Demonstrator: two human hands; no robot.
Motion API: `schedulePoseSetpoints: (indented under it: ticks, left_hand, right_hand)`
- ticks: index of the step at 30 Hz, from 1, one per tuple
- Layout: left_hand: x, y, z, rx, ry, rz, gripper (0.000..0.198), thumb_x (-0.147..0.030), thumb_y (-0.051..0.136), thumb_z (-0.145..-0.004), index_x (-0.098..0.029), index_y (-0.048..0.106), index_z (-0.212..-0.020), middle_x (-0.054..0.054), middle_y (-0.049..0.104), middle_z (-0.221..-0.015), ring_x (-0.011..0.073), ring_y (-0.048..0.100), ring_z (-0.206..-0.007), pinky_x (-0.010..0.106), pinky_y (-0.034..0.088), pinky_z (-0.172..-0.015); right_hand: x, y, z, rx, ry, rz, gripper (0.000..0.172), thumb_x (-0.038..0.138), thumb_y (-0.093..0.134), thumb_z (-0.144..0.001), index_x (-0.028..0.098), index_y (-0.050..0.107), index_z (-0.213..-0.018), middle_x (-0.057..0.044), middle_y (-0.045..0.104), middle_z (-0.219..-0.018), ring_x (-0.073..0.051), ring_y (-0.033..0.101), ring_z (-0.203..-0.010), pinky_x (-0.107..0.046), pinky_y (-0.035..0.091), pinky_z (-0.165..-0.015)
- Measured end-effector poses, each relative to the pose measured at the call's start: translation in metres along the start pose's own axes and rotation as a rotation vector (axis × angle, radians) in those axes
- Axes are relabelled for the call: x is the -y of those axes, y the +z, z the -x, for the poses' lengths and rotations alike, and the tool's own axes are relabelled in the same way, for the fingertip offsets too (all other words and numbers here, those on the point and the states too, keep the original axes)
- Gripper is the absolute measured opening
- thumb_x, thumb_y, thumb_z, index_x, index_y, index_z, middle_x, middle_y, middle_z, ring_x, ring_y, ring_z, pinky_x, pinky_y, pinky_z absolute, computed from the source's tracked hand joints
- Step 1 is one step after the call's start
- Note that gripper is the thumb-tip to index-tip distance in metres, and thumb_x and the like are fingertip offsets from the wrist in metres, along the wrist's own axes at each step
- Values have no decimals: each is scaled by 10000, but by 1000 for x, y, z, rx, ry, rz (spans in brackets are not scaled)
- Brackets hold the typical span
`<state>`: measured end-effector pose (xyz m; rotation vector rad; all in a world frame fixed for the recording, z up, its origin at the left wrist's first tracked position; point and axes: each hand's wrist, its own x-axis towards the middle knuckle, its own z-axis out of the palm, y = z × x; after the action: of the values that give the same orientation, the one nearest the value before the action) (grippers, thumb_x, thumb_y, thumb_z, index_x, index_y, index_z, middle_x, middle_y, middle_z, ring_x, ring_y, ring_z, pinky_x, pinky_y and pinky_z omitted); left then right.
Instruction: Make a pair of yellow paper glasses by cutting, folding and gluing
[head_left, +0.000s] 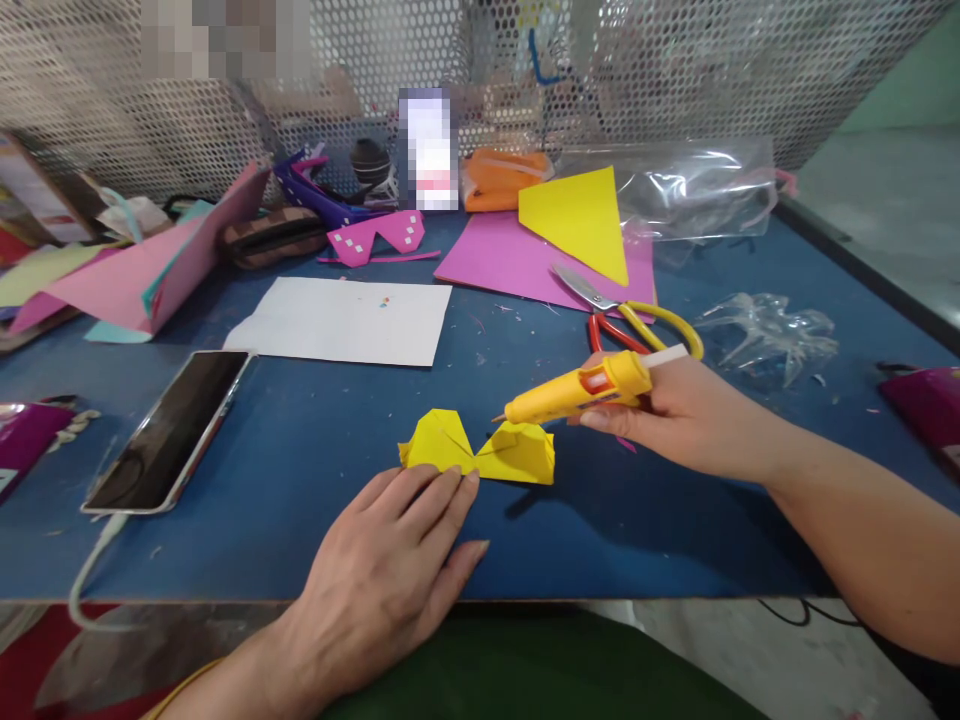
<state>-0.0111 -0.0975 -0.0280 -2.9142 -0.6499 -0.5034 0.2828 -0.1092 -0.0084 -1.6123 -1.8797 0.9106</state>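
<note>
My right hand is closed around a yellow hot glue gun. A white glue stick pokes out of its back end, and its nozzle points left, just above the right half of a folded yellow paper piece. This piece has two rounded lobes with a notch between them, like a small mask. Flat on the table, my left hand presses its fingertips on the lower left edge of the piece, fingers stretched out. Red-and-yellow-handled scissors lie behind my right hand, their handles partly hidden.
A white sheet and a charging phone lie to the left on the blue table. Behind are a pink paper mask, purple sheets, a yellow sheet and clear plastic. Perforated mesh borders the back.
</note>
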Motion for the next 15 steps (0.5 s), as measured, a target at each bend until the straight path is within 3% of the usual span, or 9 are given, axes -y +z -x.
schedulePoseSetpoints:
  ticks: [4, 9, 15]
  left_hand:
    - [1, 3, 4, -12, -9, 24, 313, -304, 509, -975, -109, 677, -1152, 92, 753, -1053, 252, 669, -931, 405, 550, -788]
    - [4, 8, 10, -46, -25, 23, 302, -297, 502, -964, -153, 672, -1167, 76, 748, -1068, 248, 665, -946, 411, 546, -821]
    - [13, 13, 9, -172, 68, -3, 321, -320, 516, -937, -149, 668, -1162, 69, 759, -1029, 245, 675, -907, 394, 518, -807]
  right_hand:
    - [1, 2, 0, -28, -15, -25, 317, 557, 616, -858, 246, 674, -877, 34, 608, -611, -157, 564, -536, -287, 445, -510]
    - [4, 7, -3, -123, -118, -55, 262, 482, 604, -904, 228, 644, -953, -31, 716, -872, -212, 670, -778, -339, 525, -686]
    - [7, 9, -4, -209, -166, 225, 283, 501, 569, -930, 229, 646, -932, 6, 696, -820, -159, 637, -690, -279, 488, -648]
